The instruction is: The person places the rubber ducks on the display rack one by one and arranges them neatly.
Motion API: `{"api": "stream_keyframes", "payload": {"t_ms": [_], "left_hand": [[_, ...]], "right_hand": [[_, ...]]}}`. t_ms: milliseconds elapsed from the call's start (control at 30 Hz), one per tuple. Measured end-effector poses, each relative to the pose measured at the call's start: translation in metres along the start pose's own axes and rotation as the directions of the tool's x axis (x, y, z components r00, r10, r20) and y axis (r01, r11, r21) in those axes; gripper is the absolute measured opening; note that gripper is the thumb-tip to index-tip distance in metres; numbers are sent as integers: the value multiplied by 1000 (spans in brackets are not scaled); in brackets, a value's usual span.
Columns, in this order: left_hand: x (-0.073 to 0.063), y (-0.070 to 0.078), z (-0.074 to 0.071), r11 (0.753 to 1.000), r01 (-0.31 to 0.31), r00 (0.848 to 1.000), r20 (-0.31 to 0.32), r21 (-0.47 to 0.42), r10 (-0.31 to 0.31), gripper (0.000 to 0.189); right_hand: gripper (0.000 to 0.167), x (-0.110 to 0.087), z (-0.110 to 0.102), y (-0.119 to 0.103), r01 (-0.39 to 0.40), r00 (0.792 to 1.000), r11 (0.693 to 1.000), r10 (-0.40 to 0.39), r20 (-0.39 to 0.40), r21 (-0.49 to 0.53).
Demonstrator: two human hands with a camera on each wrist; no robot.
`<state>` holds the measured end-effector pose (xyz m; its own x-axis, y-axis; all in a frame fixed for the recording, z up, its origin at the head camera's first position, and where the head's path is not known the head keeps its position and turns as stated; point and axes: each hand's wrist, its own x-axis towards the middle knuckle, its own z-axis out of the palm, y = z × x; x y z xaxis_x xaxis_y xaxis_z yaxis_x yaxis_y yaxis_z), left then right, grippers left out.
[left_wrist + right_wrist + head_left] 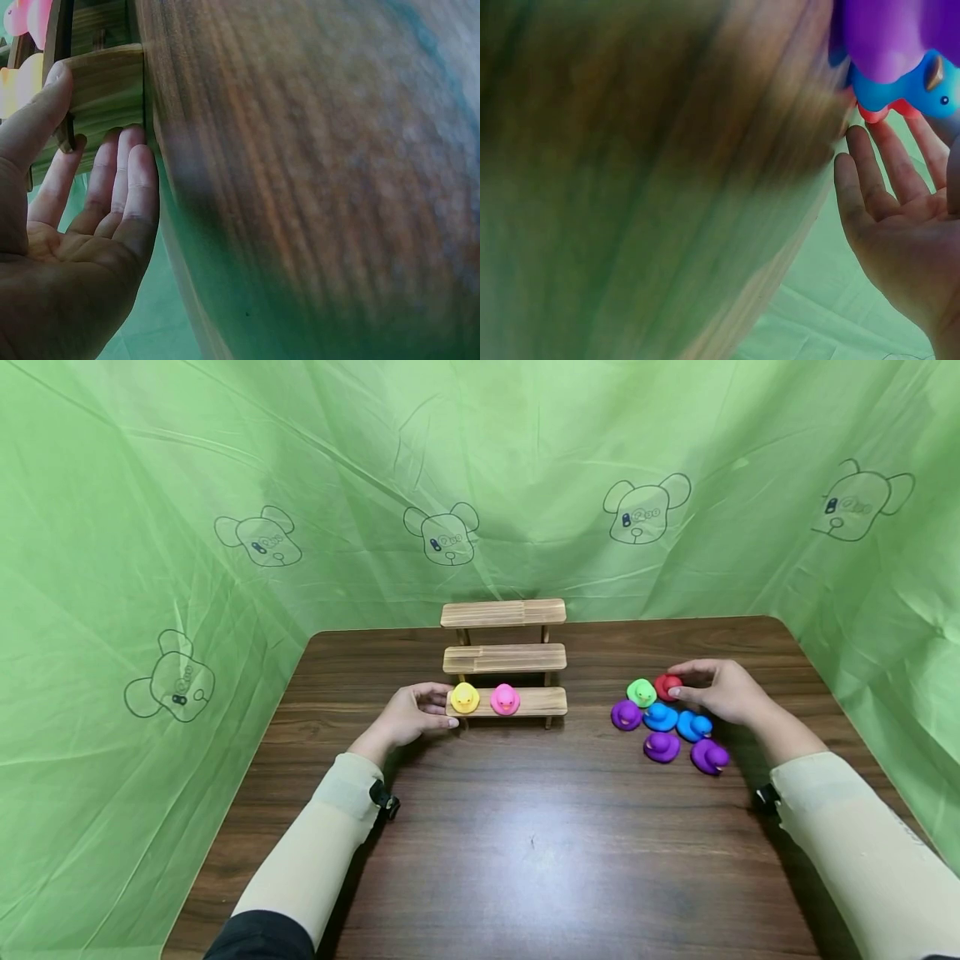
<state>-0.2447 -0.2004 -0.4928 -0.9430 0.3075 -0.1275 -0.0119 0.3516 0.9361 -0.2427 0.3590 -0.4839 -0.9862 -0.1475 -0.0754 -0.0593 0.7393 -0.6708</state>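
Observation:
A three-step wooden stand [504,657] is near the table's back edge. My left hand [408,714] holds the left end of its lowest step, thumb at the front edge and fingers reaching behind, as the left wrist view shows. On that step sit a yellow rubber duck [465,698], close to my left fingers, and a pink duck [506,700]. Over on the right, my right hand [726,692] pinches a red duck [664,685] between thumb and fingers. Beside it is a green duck [641,693]. In the right wrist view, blue [881,96] and purple [885,37] ducks partly hide the red one.
Two blue ducks [660,717] and several purple ducks [662,747] lie in front of the red and green ones. The brown wooden table [525,843] is enclosed by green cloth [360,560] at the back and sides.

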Motion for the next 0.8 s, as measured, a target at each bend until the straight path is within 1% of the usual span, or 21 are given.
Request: {"api": "stream_keyframes", "payload": {"t_ms": [233,467,600,800], "left_hand": [[0,1,0,1000,14,1000,9,-9,-14,61],[1,1,0,1000,25,1000,15,-1,-25,58],[0,1,0,1000,17,1000,6,-6,-17,60],[-1,1,1,1000,0,1000,-2,9,0,59]], "right_hand": [[42,0,1,0,-1,1000,1000,1,-8,-9],[40,-2,0,-1,1,999,1000,-2,-32,-25],[41,-4,-2,-3,2,998,1000,-4,-65,-23],[44,-7,-4,-3,8,990,1000,-9,-139,-5]]}}
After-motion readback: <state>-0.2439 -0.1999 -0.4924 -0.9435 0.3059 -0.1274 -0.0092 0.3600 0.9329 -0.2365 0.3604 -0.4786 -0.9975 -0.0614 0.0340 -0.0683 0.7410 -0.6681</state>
